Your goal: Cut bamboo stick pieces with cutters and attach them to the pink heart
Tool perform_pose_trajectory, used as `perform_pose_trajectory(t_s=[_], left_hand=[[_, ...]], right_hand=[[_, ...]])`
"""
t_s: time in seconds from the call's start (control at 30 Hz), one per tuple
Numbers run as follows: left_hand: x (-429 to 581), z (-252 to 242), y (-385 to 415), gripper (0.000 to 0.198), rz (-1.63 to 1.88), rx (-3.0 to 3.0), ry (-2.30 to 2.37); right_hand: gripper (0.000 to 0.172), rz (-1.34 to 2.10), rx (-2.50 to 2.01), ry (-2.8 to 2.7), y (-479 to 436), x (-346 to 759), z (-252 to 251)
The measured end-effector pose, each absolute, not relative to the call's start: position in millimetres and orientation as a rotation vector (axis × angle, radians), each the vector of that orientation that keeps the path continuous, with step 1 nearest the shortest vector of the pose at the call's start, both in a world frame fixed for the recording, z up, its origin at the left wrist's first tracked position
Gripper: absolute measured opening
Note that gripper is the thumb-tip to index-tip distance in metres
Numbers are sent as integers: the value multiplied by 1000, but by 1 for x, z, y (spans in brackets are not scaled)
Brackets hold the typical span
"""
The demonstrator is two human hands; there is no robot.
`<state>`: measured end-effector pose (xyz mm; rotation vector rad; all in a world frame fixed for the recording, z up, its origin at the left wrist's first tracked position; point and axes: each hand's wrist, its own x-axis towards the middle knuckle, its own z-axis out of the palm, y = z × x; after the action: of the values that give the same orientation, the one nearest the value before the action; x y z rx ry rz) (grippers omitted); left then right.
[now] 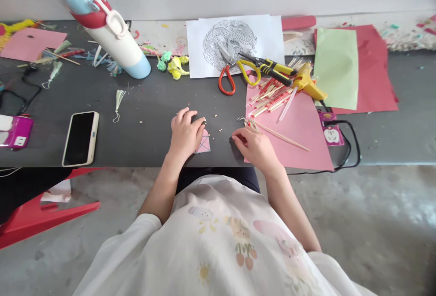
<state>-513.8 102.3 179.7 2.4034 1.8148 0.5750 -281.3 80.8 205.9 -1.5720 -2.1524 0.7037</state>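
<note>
My left hand (185, 132) rests at the table's front edge with its fingers apart, partly covering a small pink paper piece (203, 144) with dark crossed lines on it. Tiny pale bits (220, 129) lie scattered just right of that hand. My right hand (257, 148) is closed, thumb and forefinger together, over the left edge of a large pink sheet (306, 150). Whatever is between those fingertips is too small to make out. Beside it lie a thin wooden stick (282, 137) and a bunch of pale strings (250, 122).
Red-tipped matchsticks (272, 97), a yellow glue gun (308, 82), pliers (269, 68) and scissors (228, 64) lie ahead, partly over a dragon drawing (197, 37). A bottle (116, 37) and a phone (81, 139) are left. A power strip (332, 134) with a black cord is right.
</note>
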Motion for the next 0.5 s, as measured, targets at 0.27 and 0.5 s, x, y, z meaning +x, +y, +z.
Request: perform_pose_trajectory(t_s=[0.27,0.5], left_hand=[[-511,178,100,25,590,2419,1738],[-508,181,99,25,615,2386,1783]], right_hand=[[14,704,-1553,-2159,80,-278,206],[15,732,-1576,-2150,77,-276,209]])
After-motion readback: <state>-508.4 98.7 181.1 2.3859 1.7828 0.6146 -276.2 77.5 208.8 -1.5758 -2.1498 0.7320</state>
